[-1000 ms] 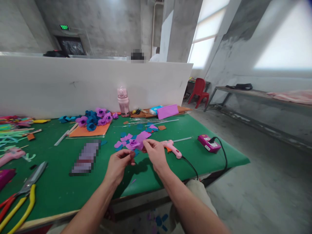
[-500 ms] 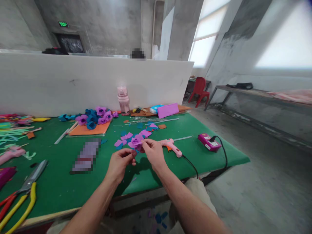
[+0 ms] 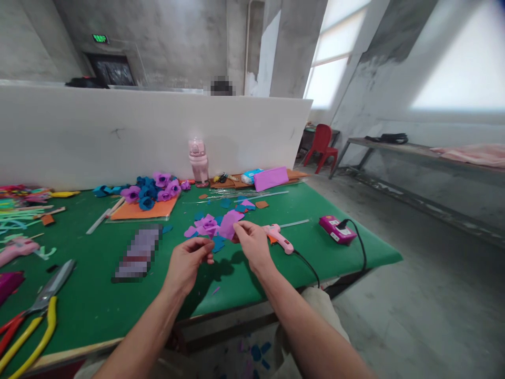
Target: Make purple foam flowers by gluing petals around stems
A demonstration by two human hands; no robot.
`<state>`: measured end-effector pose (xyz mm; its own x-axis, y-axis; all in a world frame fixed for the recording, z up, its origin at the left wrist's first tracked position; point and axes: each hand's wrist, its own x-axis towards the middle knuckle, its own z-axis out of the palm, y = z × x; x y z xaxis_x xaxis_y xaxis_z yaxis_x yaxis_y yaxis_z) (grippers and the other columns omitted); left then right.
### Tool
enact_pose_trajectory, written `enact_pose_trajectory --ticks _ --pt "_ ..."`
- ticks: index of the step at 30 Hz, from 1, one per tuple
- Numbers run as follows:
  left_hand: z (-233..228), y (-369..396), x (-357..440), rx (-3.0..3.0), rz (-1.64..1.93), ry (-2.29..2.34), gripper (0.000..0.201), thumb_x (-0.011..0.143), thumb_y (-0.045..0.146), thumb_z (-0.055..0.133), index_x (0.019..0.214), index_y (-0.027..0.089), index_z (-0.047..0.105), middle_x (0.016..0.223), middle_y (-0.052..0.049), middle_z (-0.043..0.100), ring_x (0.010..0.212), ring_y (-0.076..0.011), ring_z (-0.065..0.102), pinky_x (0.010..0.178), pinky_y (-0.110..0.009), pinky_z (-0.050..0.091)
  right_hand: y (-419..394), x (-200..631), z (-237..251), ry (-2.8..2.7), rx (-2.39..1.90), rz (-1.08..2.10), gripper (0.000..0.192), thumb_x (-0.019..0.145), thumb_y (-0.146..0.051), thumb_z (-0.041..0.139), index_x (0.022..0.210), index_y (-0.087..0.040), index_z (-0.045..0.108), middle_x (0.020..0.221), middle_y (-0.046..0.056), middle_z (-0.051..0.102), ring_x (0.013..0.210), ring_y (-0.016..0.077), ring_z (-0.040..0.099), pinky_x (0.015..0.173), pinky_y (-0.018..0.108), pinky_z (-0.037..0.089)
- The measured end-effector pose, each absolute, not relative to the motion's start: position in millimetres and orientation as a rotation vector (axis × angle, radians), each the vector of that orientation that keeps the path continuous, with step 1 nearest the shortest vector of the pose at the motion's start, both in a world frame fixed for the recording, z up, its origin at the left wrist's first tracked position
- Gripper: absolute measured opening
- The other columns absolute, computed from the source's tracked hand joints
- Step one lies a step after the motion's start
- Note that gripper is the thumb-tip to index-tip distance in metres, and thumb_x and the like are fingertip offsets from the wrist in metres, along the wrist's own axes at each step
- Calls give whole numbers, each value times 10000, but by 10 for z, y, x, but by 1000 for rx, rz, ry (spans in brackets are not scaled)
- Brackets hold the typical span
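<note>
We see a purple flower [image 3: 206, 225] just above the fingertips of our left hand [image 3: 192, 256], over the green tabletop [image 3: 90, 297] and in front of the scattered cut pieces [image 3: 191, 231]. Its colour is a soft, even violet, matt like paper or thin foam. Rounded petals spread around a folded middle where the shade deepens, and their edges look uneven and lightly curled. The base is too small for us to make out.

Our left hand is nearly closed, thumb meeting forefinger in a pinch, and it appears to hold the flower from below, though the fingers partly hide the grip. Our right hand [image 3: 252, 246] pinches a loose purple petal [image 3: 229, 225] by its near edge, thumb against fingers. That petal is broad, smooth and almost flat, in the same violet, and stands up just to the right of the flower. Beyond our right hand lies a pink glue gun [image 3: 283, 242] with its cord trailing off the edge.
</note>
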<state>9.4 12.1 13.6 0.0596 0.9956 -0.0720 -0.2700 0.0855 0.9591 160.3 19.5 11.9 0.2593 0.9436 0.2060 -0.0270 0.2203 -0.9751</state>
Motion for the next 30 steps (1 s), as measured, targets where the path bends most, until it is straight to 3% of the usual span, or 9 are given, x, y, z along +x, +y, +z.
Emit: enact_pose_trajectory --ticks 6,30 --pt "112 96 133 972 1196 1006 263 510 266 817 660 119 660 569 21 598 458 -74 526 449 -193 463 199 1568 54 -1215 -1184 777 259 781 -348 504 606 -168 569 521 -33 476 501 101 431 515 211 385" --pt "-4 111 173 1035 1285 1015 274 521 312 805 668 141 650 564 32 583 483 -95 519 481 -218 463 79 1459 176 -1119 -1011 994 238 767 -359 559 639 -160 588 554 -25 510 536 111 470 547 226 407"
